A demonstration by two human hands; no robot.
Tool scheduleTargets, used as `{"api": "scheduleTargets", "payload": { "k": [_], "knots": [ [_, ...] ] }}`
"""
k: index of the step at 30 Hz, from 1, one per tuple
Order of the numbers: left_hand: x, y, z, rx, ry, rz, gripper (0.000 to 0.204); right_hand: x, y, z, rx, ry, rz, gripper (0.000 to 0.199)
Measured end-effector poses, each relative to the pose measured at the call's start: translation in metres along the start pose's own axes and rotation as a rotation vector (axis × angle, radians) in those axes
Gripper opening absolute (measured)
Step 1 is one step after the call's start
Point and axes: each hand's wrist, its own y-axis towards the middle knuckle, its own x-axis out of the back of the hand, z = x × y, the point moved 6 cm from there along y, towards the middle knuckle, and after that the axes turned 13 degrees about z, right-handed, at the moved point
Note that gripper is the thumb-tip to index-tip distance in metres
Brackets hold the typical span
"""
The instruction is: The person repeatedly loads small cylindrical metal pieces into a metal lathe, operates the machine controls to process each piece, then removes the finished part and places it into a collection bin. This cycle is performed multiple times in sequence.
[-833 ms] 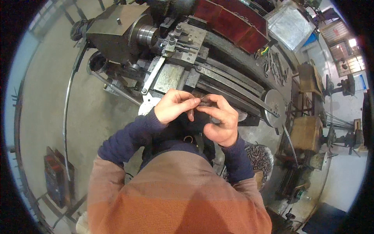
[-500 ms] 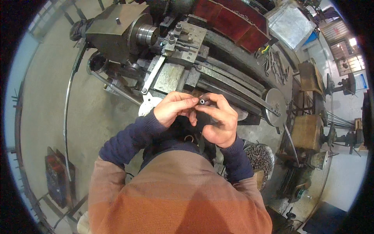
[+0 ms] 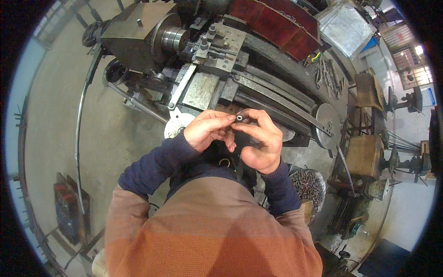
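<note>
Close in front of my body, above my lap, both hands meet at a small metal sleeve (image 3: 239,118) with a round hole in its end. My left hand (image 3: 207,130) pinches it from the left with thumb and fingertips. On the other side, my right hand (image 3: 262,138) has its bent index and other fingers around the sleeve. Much of the sleeve's body is hidden by the fingers. Just beyond the hands stands a metal lathe, with its chuck (image 3: 173,39) at the far left and a tool post (image 3: 217,46) bolted on the carriage.
A flat bar (image 3: 183,87) and a white handwheel (image 3: 177,123) are left of my hands. A round metal disc (image 3: 326,121) is at the lathe's right. Wrenches (image 3: 328,76) lie near dark red bins (image 3: 277,27). A container of small metal parts (image 3: 306,187) stands by my right elbow.
Both hands keep the same grip on the sleeve. The sleeve's holed end sits very slightly higher in view, and the surroundings have shifted a little.
</note>
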Motion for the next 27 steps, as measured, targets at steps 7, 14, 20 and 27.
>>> {"api": "scheduleTargets", "payload": {
  "k": [7, 14, 20, 27],
  "knots": [
    [-0.002, 0.001, 0.000, -0.007, 0.003, -0.006, 0.031, 0.000, 0.000, 0.001, 0.001, -0.040, -0.015, 0.039],
    [0.001, 0.000, -0.003, -0.003, 0.043, -0.023, 0.030, -0.001, 0.002, 0.001, 0.016, -0.066, -0.032, 0.042],
    [0.003, -0.003, -0.009, -0.024, 0.078, -0.020, 0.028, -0.001, 0.003, 0.000, 0.021, -0.046, -0.024, 0.041],
    [0.005, -0.005, -0.009, -0.036, 0.101, -0.028, 0.027, -0.003, 0.004, -0.001, 0.003, -0.009, -0.011, 0.043]
  ]
}}
